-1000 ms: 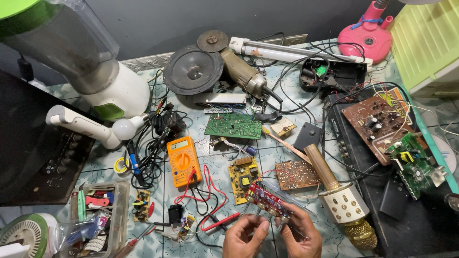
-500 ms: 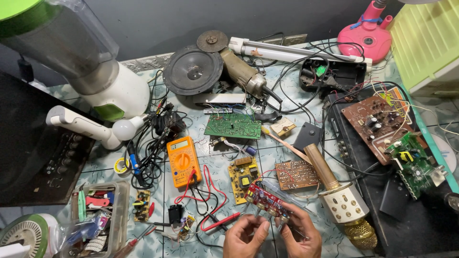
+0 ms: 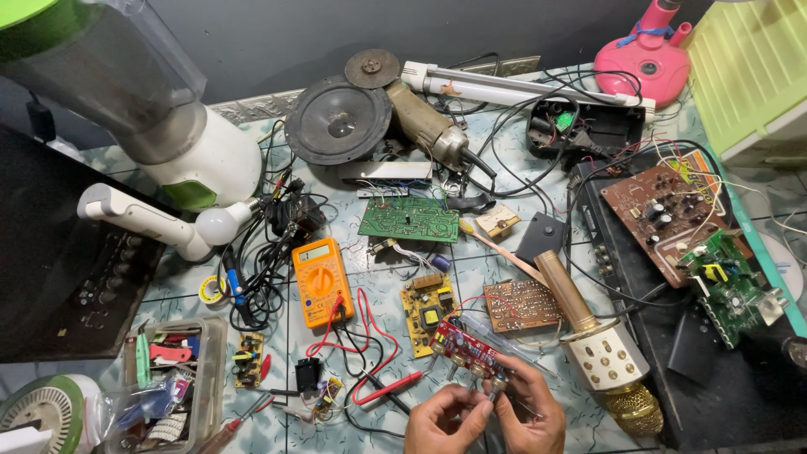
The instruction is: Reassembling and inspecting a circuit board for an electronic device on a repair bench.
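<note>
Pinching a small red circuit board [image 3: 467, 353] between them low over the cluttered desk [image 3: 496, 277], the left hand [image 3: 443, 423] and right hand [image 3: 528, 414] have fingers closed on its near end, where a slip could snag the red probe wires [image 3: 370, 336].

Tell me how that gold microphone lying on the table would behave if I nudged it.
The gold microphone lies on its side and looks round, so it would probably roll. Its mesh head and perforated white body look wider than the handle, so it may curve rather than roll straight. It looks rigid, not floppy.
</note>
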